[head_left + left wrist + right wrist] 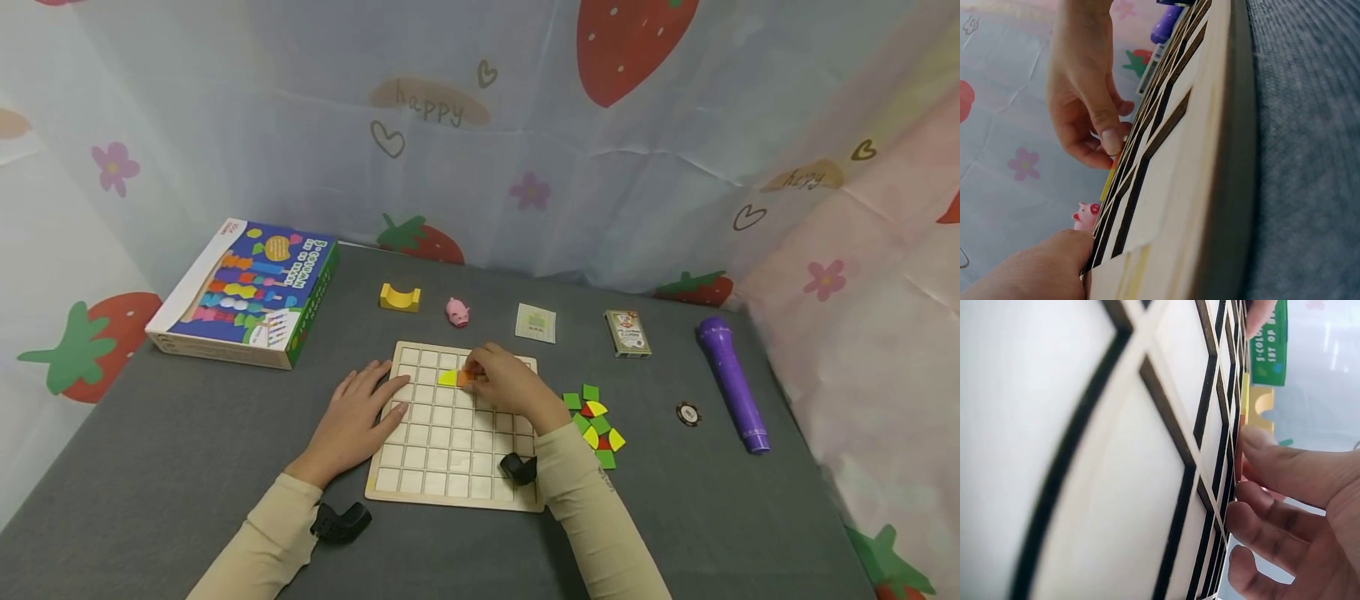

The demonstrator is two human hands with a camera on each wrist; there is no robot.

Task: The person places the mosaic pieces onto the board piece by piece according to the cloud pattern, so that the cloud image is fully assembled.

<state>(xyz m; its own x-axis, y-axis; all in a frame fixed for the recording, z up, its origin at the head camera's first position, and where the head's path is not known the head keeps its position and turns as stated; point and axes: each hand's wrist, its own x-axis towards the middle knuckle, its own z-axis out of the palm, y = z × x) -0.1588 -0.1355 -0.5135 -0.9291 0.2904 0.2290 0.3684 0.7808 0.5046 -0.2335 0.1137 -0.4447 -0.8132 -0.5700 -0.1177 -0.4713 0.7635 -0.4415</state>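
A wooden grid board [427,458] with square cells lies flat on the grey table. In its upper part a yellow tile [447,378] with a rounded corner sits in a cell. Directly to its right is an orange tile [465,378], which my right hand [506,383] pinches between thumb and fingers, low over the grid. The right wrist view shows the thumb at the edge of this tile [1240,440]. My left hand [360,421] rests with spread, fairly straight fingers on the board's left edge.
Loose green, yellow and red tiles [600,423] lie right of the board. Behind it are a yellow block [400,298], a pink pig figure [457,312] and a paper card [536,322]. A game box [247,292], card pack [628,333], round chip [688,413] and purple tube [733,385] lie farther out.
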